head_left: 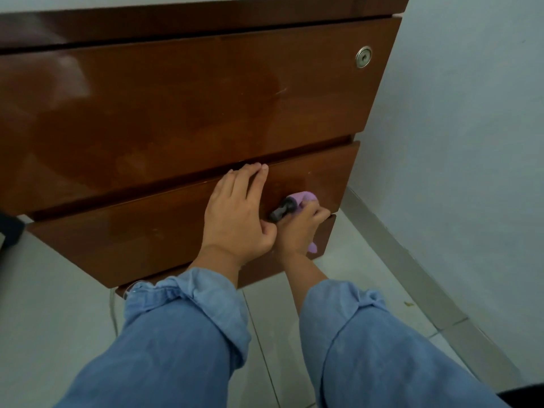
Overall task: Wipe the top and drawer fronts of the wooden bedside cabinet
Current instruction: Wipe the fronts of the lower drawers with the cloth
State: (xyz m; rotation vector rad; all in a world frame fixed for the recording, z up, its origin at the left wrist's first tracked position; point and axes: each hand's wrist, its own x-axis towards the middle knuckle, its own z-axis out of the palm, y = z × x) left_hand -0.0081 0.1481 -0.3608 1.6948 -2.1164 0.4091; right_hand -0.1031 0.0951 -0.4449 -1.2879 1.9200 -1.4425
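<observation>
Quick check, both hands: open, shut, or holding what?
Left hand: open, fingers flat on the middle drawer front.
Right hand: grips the purple cloth.

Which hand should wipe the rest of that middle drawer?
The right hand, probably: it already grips the purple cloth against the middle drawer front. The left hand holds no cloth; its straight fingers rest flat on that drawer's top edge, seemingly steadying it.
</observation>
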